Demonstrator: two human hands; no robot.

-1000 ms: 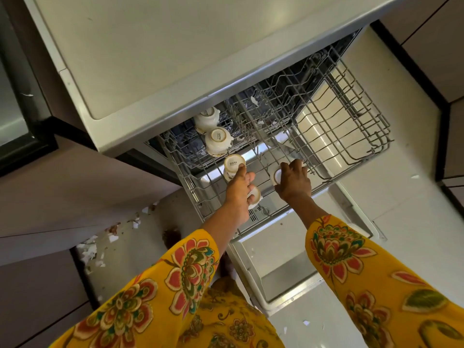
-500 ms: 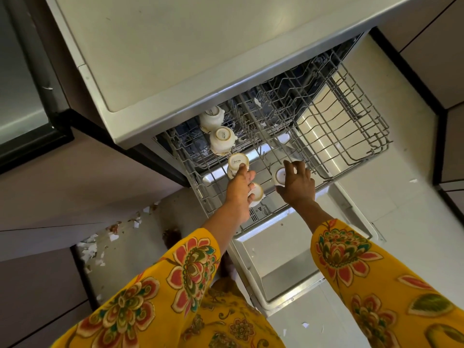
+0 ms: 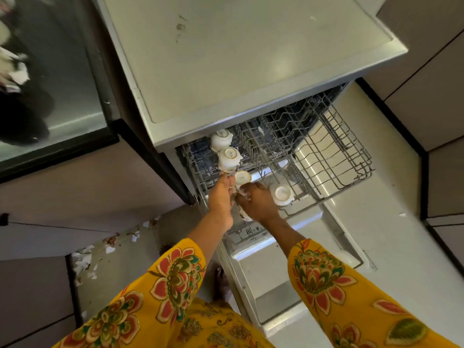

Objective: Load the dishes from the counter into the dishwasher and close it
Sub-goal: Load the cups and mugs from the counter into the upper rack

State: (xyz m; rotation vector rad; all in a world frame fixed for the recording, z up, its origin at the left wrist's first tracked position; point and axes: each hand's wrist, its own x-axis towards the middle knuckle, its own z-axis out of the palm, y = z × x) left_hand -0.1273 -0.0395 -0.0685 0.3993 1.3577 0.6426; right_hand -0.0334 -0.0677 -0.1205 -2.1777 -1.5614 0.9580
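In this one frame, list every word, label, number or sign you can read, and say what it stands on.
Cup bases: each upturned cup in the rack, such as the second cup and the right cup, bears a small dark stamp, too blurred to read.
Door edge: dark markings on the open door, too small to read.
Nothing else bears text.

The hands (image 3: 247, 200) hide most of one cup (image 3: 244, 214); their grip is unclear. The cup-base print (image 3: 283, 192) is unreadable.
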